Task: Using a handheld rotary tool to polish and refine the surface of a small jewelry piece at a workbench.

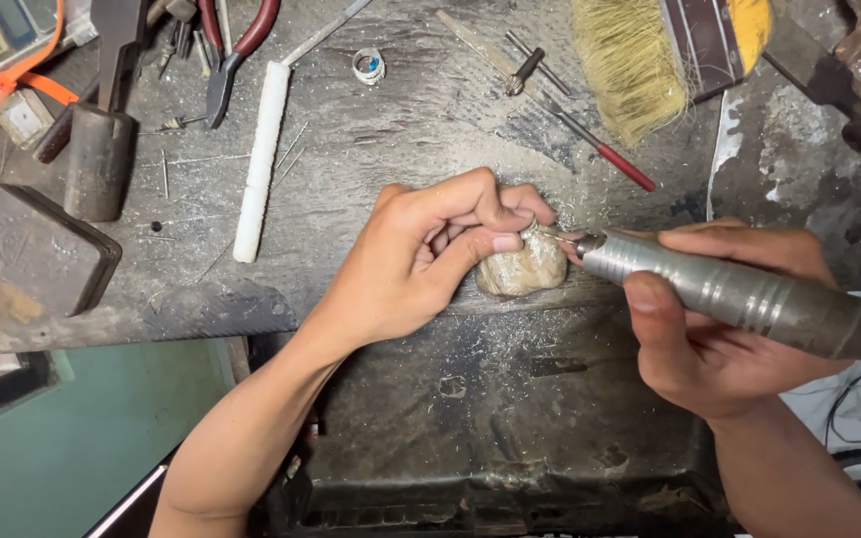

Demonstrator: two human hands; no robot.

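My left hand (430,249) is curled, pinching a small silver piece (538,231) between thumb and fingertips, against a worn pale bench pin (522,269). My right hand (710,329) grips a grey metal rotary handpiece (739,294) that points left. Its thin bit touches the silver piece at my left fingertips. Most of the piece is hidden by my fingers.
On the dusty bench (371,159) lie a white stick (259,149), red-handled pliers (236,50), a hammer (102,130), a dark block (42,249), a silver ring (369,65), a red-tipped tool (600,149) and a bristle brush (650,50). A dark tray (510,418) hangs below the edge.
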